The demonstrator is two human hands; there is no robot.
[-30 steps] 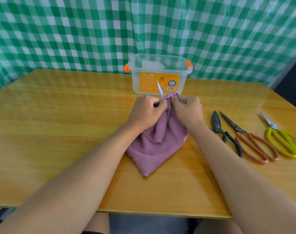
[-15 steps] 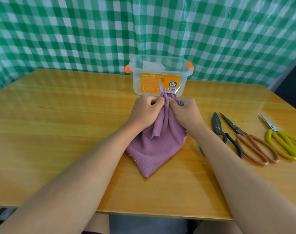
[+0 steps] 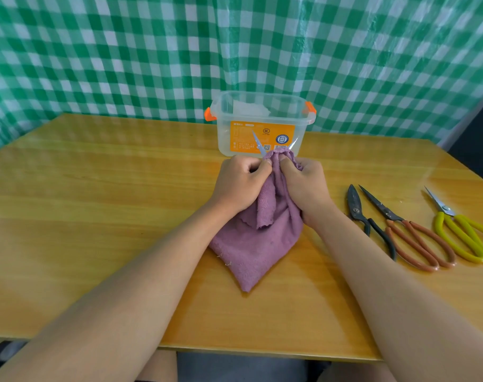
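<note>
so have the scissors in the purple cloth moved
Yes: the scissors have opened; a second blade now pokes out rightward, near the right edge of the orange label on the clear box.

Left hand [image 3: 240, 183]: fingers curled, pinching far end of purple cloth [image 3: 251, 244]. Right hand [image 3: 303, 183]: curled, gripping same end, just beside left. Forearms converge over cloth.
</note>
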